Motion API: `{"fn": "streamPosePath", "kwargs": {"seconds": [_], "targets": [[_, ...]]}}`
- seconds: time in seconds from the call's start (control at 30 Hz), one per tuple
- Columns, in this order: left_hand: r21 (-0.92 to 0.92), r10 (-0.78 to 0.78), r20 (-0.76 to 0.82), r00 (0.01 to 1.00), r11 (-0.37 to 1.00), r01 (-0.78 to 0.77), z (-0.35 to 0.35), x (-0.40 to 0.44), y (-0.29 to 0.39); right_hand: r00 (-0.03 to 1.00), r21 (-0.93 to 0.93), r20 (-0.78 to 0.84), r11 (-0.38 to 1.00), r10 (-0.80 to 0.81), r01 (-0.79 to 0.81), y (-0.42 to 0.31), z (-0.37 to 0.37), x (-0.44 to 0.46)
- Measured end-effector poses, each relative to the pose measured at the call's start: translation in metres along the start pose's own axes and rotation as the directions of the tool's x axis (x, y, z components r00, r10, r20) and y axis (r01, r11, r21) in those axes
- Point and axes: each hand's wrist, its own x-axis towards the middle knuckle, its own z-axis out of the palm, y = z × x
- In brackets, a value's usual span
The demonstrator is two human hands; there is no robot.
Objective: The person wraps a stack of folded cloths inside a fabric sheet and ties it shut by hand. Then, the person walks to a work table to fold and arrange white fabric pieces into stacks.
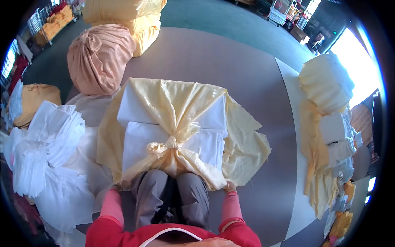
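Note:
A stack of folded white fabric (pixel 142 142) lies in front of my knees, wrapped in a pale yellow cloth (pixel 164 92). The cloth is gathered into a knot (pixel 170 144) over the middle of the stack, and white folds show on both sides of it. From the knot, two lower ends of the cloth stretch toward me, one to each side. My left hand (pixel 117 187) is closed at the lower left corner of the cloth, its fingers mostly hidden. At the lower right corner, my right hand (pixel 230 187) grips the other end. A loose yellow flap spreads to the right.
Loose white fabric (pixel 49 144) is heaped on the left. Beyond the stack stand a tied pink bundle (pixel 98 59) and large yellow bundles (pixel 123 12). More fabric piles (pixel 333 131) and a cream bundle (pixel 327 82) line the right side. A loaded cart (pixel 51 26) stands far left.

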Motion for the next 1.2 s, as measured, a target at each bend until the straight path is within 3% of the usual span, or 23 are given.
{"fn": "streamPosePath", "kwargs": {"seconds": [0.03,0.07,0.17,0.2,0.27,0.33,0.37,0.43,0.47,0.5,0.57,0.67,0.77,0.83,0.87,0.9,0.93,0.97,1.0,1.03,1.07,1.1,1.2], "targets": [[-0.075,0.023,0.071,0.997,0.997,-0.018,0.003,0.005,-0.001,0.998,0.678,0.031,0.733,0.046,-0.055,0.007,-0.001,0.015],[-0.145,0.052,0.152,0.987,0.989,-0.030,0.006,0.011,0.000,0.999,0.902,0.039,0.432,-0.032,-0.021,0.002,-0.007,0.024],[-0.305,0.188,0.317,0.930,0.948,-0.087,0.009,0.030,0.026,0.855,0.976,-0.041,-0.202,-0.517,-0.076,-0.030,-0.066,0.021],[-0.355,0.238,0.288,0.928,0.926,-0.128,0.010,0.035,0.037,0.841,0.963,-0.075,-0.258,-0.536,-0.078,-0.048,-0.078,0.001],[-0.486,0.349,-0.074,0.934,0.806,-0.339,0.031,-0.009,0.065,0.838,0.982,-0.095,-0.189,-0.537,-0.010,-0.095,-0.084,-0.069],[-0.533,0.334,-0.071,0.940,0.784,-0.318,0.046,-0.039,0.077,0.775,0.994,-0.050,0.041,-0.629,0.097,-0.131,-0.072,-0.148],[-0.551,0.325,-0.074,0.943,0.774,-0.311,0.045,-0.044,0.076,0.633,0.918,0.028,0.271,-0.774,0.291,-0.128,-0.065,-0.163],[-0.511,0.465,-0.018,0.885,0.756,-0.408,0.030,-0.009,0.071,0.322,0.542,0.259,0.413,-0.911,0.732,-0.114,-0.047,-0.192],[-0.483,0.522,0.019,0.853,0.752,-0.449,0.017,0.004,0.065,0.331,0.288,0.483,0.505,-0.810,0.814,-0.108,-0.039,-0.215],[-0.476,0.492,0.041,0.870,0.775,-0.415,0.012,-0.009,0.061,0.321,0.021,0.678,0.454,-0.661,0.891,-0.102,-0.030,-0.239],[-0.494,0.435,0.086,0.896,0.800,-0.341,0.035,-0.057,0.060,0.538,-0.502,0.841,0.287,-0.058,0.816,-0.135,-0.024,-0.278],[-0.467,0.510,0.009,0.860,0.763,-0.447,0.066,-0.121,0.079,0.442,-0.243,0.738,0.411,-0.510,0.879,-0.127,-0.045,-0.239],[-0.424,0.607,0.343,0.717,0.781,-0.458,0.061,-0.117,0.108,0.531,-0.292,0.420,0.444,-0.736,0.847,-0.165,-0.052,-0.225],[-0.339,0.484,0.378,0.789,0.865,-0.369,0.061,-0.112,0.119,0.479,-0.190,0.257,0.442,-0.839,0.877,-0.193,-0.037,-0.225],[-0.329,0.411,0.673,0.615,0.911,-0.249,0.065,-0.132,0.126,0.421,-0.108,0.207,0.407,-0.883,0.907,-0.208,-0.024,-0.227],[-0.249,0.424,0.538,0.728,0.906,-0.343,0.094,-0.167,0.124,0.365,-0.026,0.151,0.365,-0.919,0.930,-0.223,-0.009,-0.231],[-0.112,0.303,0.638,0.708,0.946,-0.304,0.095,-0.166,0.132,0.299,-0.054,0.140,0.295,-0.944,0.954,-0.239,0.008,-0.235],[0.052,0.305,0.485,0.820,0.925,-0.375,0.098,-0.147,0.137,0.230,-0.083,0.131,0.220,-0.964,0.972,-0.257,0.027,-0.241],[0.131,0.389,0.331,0.860,0.883,-0.450,0.103,-0.129,0.138,0.156,-0.112,0.125,0.143,-0.980,0.983,-0.273,0.047,-0.246],[0.298,0.582,0.217,0.783,0.725,-0.621,0.095,-0.079,0.137,0.057,-0.143,0.106,0.042,-0.993,0.989,-0.289,0.067,-0.251],[0.130,0.561,0.141,0.816,0.806,-0.577,0.093,-0.046,0.135,-0.046,-0.173,0.088,-0.060,-0.995,0.983,-0.305,0.089,-0.256],[0.201,0.437,-0.051,0.898,0.885,-0.419,0.101,-0.045,0.138,-0.148,-0.201,0.071,-0.159,-0.986,0.967,-0.318,0.108,-0.261],[0.262,0.409,-0.193,0.892,0.897,-0.355,0.118,-0.037,0.121,-0.178,-0.535,0.122,-0.215,-0.976,0.817,-0.349,0.150,-0.289]]}}
